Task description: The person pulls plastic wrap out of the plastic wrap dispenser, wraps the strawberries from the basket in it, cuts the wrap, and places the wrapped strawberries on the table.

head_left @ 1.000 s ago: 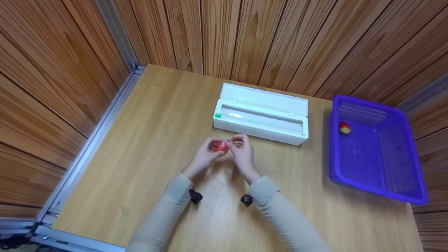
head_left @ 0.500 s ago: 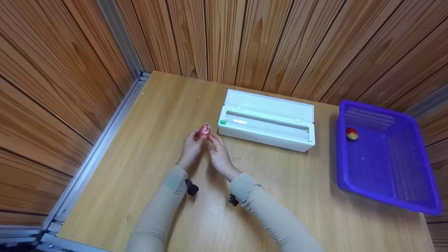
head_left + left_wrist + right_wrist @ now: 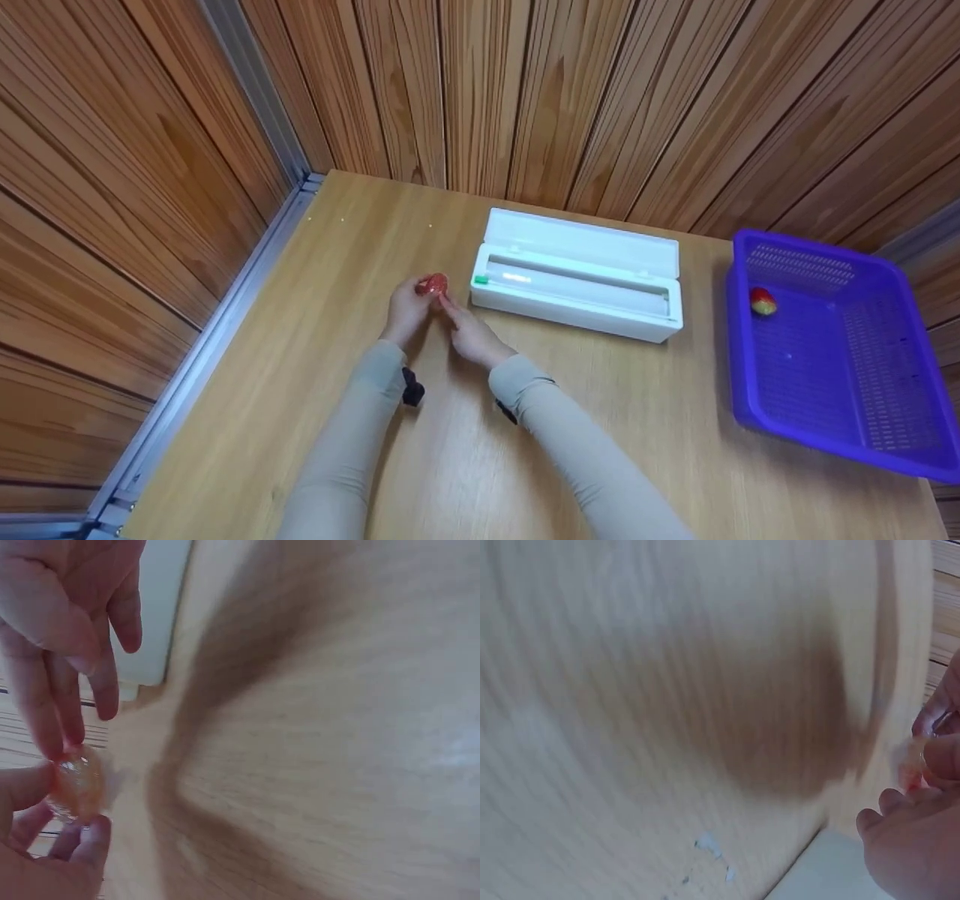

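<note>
Head view: left hand (image 3: pixel 407 308) pinches a wrapped strawberry (image 3: pixel 433 284) just left of the white cling-film dispenser (image 3: pixel 577 273); right hand (image 3: pixel 468 335), fingers straight, touches the strawberry from below. A second strawberry (image 3: pixel 763 301) lies in the purple basket (image 3: pixel 885 442), well right of the dispenser.

Left wrist view: left fingertips (image 3: pixel 88 834) hold the glossy berry (image 3: pixel 76 787); right fingers (image 3: pixel 54 714) extended onto it.

Right wrist view: blurred; grip cannot be judged.

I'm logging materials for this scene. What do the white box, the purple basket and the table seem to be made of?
White box: likely smooth plastic, with a glossy sheen and a moulded hinged lid. Purple basket: likely plastic, with perforated mesh walls and a uniform colour. Table: wood or wood-look laminate, with printed-looking grain and a light matte surface; which one is unclear.
</note>
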The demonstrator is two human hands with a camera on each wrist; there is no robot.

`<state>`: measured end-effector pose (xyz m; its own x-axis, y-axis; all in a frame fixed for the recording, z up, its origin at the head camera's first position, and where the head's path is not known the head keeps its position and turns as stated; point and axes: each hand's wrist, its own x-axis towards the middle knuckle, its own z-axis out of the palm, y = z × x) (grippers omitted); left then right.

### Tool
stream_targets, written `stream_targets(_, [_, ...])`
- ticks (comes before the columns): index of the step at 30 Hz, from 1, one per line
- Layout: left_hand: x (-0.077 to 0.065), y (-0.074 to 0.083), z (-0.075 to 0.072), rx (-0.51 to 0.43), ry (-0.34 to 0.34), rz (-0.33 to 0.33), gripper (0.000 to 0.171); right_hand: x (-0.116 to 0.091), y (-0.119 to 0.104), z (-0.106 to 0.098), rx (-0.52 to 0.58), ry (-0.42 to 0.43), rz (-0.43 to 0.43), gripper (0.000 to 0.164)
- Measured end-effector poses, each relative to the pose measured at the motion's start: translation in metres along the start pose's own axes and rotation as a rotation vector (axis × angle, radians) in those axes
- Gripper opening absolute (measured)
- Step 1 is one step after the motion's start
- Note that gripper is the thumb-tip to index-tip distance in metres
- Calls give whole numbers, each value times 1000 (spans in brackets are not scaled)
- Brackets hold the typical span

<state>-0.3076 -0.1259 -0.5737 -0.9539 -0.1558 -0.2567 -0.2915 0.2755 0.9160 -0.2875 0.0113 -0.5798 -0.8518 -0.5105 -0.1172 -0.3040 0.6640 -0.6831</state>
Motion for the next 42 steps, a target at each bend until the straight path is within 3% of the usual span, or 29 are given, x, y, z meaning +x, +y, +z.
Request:
stream_targets(8, [10, -10, 2, 231, 23, 27, 34, 11, 6, 7, -150, -31, -7, 49])
stream_targets(18, [21, -9, 3, 328, 68, 103, 30, 22, 5, 10, -229, -42, 22, 51])
stream_targets(35, [38, -9, 6, 334, 71, 141, 30, 36, 8, 6, -189, -16, 44, 46])
stream_targets(42, [41, -8, 5, 336, 112, 144, 29, 42, 10, 6, -188, -40, 37, 48])
